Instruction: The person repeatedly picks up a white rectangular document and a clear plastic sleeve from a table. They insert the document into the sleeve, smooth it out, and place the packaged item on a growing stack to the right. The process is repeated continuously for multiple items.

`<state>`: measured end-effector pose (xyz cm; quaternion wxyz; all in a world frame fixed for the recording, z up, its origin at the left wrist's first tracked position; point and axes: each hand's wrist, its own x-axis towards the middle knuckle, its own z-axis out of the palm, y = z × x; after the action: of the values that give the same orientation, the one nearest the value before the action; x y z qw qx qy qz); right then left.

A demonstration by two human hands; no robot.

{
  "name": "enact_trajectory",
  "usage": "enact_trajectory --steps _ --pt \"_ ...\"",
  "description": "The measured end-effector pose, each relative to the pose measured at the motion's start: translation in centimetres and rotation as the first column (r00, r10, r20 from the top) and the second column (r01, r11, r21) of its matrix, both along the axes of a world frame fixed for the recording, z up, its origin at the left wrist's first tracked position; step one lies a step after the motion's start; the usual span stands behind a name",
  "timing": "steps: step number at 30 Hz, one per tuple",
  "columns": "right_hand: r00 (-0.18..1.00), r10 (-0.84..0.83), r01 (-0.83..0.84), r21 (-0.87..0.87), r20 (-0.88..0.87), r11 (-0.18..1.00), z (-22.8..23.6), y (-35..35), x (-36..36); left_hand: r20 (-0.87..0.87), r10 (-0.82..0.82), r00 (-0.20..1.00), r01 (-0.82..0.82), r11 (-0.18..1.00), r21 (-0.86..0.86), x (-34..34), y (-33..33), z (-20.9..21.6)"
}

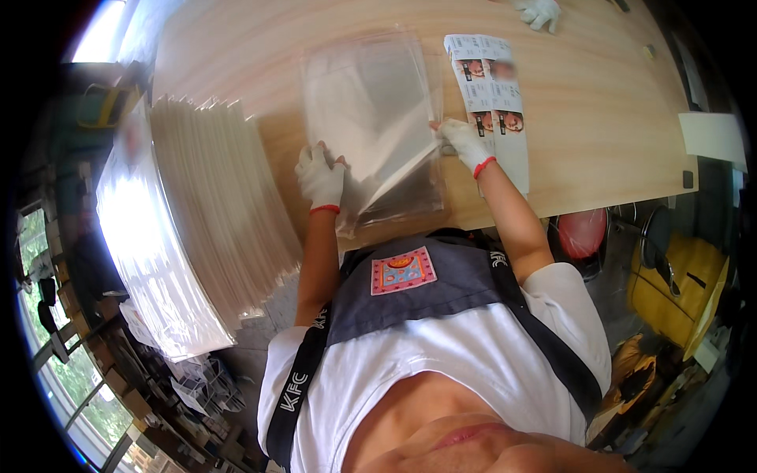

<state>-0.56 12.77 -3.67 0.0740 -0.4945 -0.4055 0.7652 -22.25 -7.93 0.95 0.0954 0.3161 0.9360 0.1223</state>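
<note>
On the wooden table in front of me lies a pile of clear plastic sleeves [367, 102], its glossy top film catching the light. My left hand [322, 180], in a white glove with fingertips bare and a red cuff, rests at the pile's left edge, thumb and fingers apart. At the right edge, my right hand [467, 144], gloved alike, pinches the edge of a plastic sleeve; a bright slanting fold runs from there down to the left. Just beyond my right hand is a strip of printed sheets [489, 94] with portrait pictures, partly covered by that hand.
A tall stack of film-covered white sheets [217, 205] leans in rows at the left. Another white glove [540, 12] shows at the table's far edge; whether a hand fills it is unclear. A red-seated stool [582, 232] and a yellow object [678, 292] stand right of the table [607, 118].
</note>
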Motion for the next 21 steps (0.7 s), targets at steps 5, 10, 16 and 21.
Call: enact_trajectory --steps 5,10,16,21 --pt "0.879 0.394 -0.477 0.499 0.268 0.724 4.6 -2.0 -2.8 -0.044 -0.049 0.998 0.048 0.998 -0.028 -0.1 -0.2 -0.5" --pt "0.951 0.303 -0.286 0.556 0.064 0.781 3.8 -2.8 -4.3 -0.06 -0.065 0.996 0.064 0.998 -0.009 0.0 -0.3 -0.4" --pt "0.983 0.151 -0.175 0.292 0.101 0.94 1.3 -3.1 -2.3 -0.002 -0.049 0.999 0.049 0.992 0.112 -0.2 -0.9 -1.0" --pt "0.968 0.167 -0.235 0.448 0.186 0.863 0.4 -4.3 -0.8 0.02 -0.121 0.992 0.121 0.992 -0.021 0.7 -1.1 0.2"
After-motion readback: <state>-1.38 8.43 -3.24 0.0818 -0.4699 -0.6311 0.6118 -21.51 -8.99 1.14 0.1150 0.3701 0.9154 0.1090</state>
